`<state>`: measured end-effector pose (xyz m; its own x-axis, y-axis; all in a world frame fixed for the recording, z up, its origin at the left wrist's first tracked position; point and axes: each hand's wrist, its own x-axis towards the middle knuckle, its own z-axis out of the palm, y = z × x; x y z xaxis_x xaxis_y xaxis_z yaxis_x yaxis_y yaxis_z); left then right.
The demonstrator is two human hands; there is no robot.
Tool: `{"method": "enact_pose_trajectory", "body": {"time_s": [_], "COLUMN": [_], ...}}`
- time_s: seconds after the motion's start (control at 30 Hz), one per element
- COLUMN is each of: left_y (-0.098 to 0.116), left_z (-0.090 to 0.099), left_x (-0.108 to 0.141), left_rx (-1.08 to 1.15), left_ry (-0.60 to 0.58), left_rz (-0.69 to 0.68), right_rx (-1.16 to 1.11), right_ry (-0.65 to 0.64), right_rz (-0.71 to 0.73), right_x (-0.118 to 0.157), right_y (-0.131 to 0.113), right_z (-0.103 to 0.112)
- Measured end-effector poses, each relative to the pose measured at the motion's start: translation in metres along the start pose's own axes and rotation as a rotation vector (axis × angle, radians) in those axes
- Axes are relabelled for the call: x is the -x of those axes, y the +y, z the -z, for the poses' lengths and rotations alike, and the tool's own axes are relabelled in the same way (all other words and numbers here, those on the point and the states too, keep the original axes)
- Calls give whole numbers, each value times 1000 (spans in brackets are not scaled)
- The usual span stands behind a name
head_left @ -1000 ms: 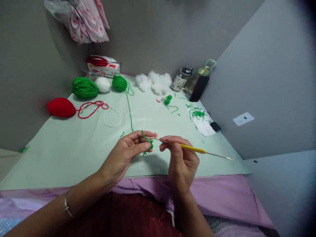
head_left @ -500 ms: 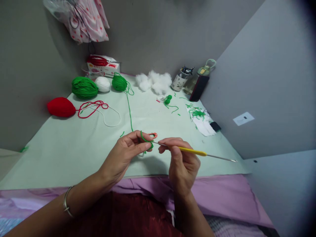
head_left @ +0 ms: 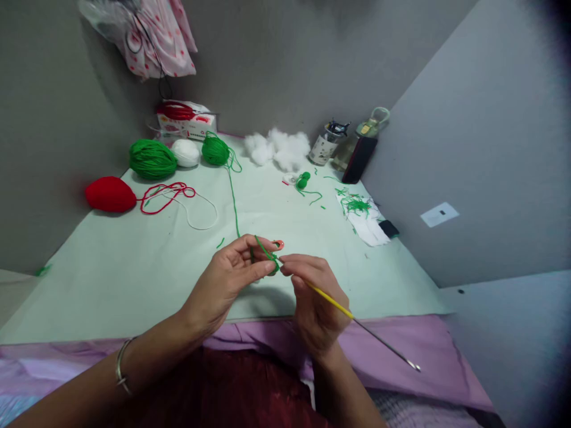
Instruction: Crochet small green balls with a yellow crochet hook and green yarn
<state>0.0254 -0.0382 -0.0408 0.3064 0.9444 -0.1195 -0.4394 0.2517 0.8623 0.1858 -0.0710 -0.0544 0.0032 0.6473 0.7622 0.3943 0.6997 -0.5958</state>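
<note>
Seemingly, the green piece [head_left: 276, 269] is only starting, how much is left untellable: the left hand [head_left: 226, 268] is pinching it; at its four o'clock, the right hand [head_left: 319, 312] is gripping the hook [head_left: 332, 302].

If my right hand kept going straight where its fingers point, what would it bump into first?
Your right hand would probably meet the green piece first, just ahead in your left hand, though exact depth is unclear.

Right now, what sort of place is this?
Probably a craft corner, perhaps at home: yarn balls and white stuffing on the table, a hook in the right hand.
</note>
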Motion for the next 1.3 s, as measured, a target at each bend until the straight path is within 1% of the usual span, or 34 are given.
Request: {"method": "enact_pose_trajectory", "body": {"time_s": [0.2,0.37,0.43,0.57,0.67,0.73,0.8,0.93,1.0,1.07,1.17,1.3], "left_y": [1,0,0,-1,-2,-2,-1,1,2,2,4,7], "left_z": [-1,-1,0,1,3,4,4,6,6,6,5,5], "left_x": [2,2,2,0,-1,-1,0,1,1,1,2,3], "left_rx": [60,31,48,85,67,62,61,50,43,30,7,-36], "left_ry": [-29,-56,-52,-73,-85,-74,-62,-71,-66,-62,-71,-61], "left_rz": [42,65,57,72,70,56,36,8,12,22,33,14], "right_rx": [-23,-10,-39,-63,-72,-102,-170,-420,-535,-623,-680,-591], "right_ry": [80,145,117,-9,-16,10,45,130,142,135,115,85], "right_rz": [19,23,11,-25,-37,-73,-142,-344,-444,-500,-506,-449], "right_x": [5,5,3,1,0,0,0,-2,-5,-7,-9,-6], "right_y": [8,6,4,3,4,5,6,11,13,13,11,8], "right_z": [-7,-9,-7,-4,-3,-3,-4,-8,-8,-7,-4,0]}}
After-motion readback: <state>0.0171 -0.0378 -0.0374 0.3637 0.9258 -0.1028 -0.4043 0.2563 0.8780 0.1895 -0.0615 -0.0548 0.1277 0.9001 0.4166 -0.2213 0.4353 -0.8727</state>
